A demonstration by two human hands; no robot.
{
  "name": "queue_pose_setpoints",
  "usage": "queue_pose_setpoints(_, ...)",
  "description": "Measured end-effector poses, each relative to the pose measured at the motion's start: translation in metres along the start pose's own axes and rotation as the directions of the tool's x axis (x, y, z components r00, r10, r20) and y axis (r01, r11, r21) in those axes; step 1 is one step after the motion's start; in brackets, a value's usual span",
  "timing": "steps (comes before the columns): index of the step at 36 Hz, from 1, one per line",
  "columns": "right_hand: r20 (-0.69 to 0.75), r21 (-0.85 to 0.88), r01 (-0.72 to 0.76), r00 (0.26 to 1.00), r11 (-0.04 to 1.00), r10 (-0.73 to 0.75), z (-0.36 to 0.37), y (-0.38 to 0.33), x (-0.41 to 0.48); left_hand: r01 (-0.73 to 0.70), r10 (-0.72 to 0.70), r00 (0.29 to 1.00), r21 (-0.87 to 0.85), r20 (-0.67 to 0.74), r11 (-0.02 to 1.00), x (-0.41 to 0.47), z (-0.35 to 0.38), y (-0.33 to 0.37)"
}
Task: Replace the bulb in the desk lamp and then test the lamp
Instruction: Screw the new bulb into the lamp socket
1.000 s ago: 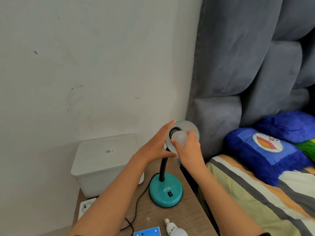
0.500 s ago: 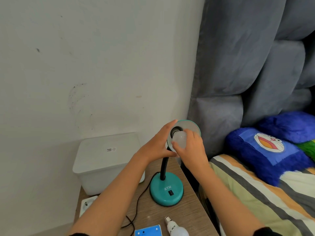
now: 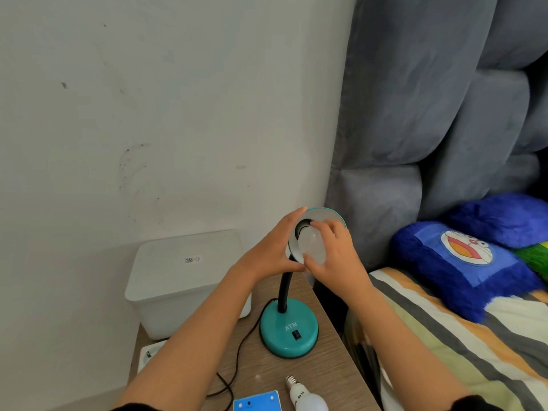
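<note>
A teal desk lamp stands on the wooden bedside table (image 3: pixel 332 363), its round base (image 3: pixel 289 330) bearing a black switch and a black gooseneck. The lamp shade (image 3: pixel 327 216) is tipped toward me. A white bulb (image 3: pixel 310 244) sits in the shade's socket. My left hand (image 3: pixel 272 250) grips the shade's left rim. My right hand (image 3: pixel 335 259) is wrapped around the bulb, fingers over its top and thumb beneath. A second white bulb (image 3: pixel 307 397) lies on the table near the front edge.
A white lidded plastic box (image 3: pixel 184 280) stands against the wall behind the lamp. A blue box (image 3: pixel 256 403) and a white power strip (image 3: pixel 149 353) lie at the table's front and left. The lamp's black cord (image 3: pixel 234 360) trails across. A bed with blue cushions (image 3: pixel 462 262) lies right.
My right hand has turned around the bulb, the fingers now reaching higher over its top. My left hand stays on the shade. The view has shifted slightly.
</note>
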State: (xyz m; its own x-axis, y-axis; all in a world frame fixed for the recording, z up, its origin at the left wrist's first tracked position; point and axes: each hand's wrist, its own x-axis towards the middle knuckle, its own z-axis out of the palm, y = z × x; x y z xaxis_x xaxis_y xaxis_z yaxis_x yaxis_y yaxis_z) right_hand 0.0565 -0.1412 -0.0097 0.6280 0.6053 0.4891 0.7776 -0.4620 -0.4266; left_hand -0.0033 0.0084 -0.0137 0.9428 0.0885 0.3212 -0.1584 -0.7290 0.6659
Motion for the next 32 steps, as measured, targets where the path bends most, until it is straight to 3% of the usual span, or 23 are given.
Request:
queue_pose_setpoints(5, -0.026, -0.014, -0.024, 0.999, 1.000, 0.023, 0.004, -0.004, 0.001, -0.001, 0.001, 1.000, -0.005, 0.002, 1.000, 0.000, 0.000, 0.002)
queue_pose_setpoints(13, -0.116, 0.100, -0.074, 0.990, 0.992, 0.085, 0.013, -0.008, -0.002, 0.013, -0.013, 1.000, -0.012, 0.020, 1.000, -0.002, -0.004, 0.009)
queue_pose_setpoints(32, -0.043, 0.183, -0.090, 0.994, 0.979, 0.100, 0.007, -0.008, -0.006, 0.031, -0.031, 0.999, 0.024, -0.016, 0.999, -0.008, 0.002, 0.015)
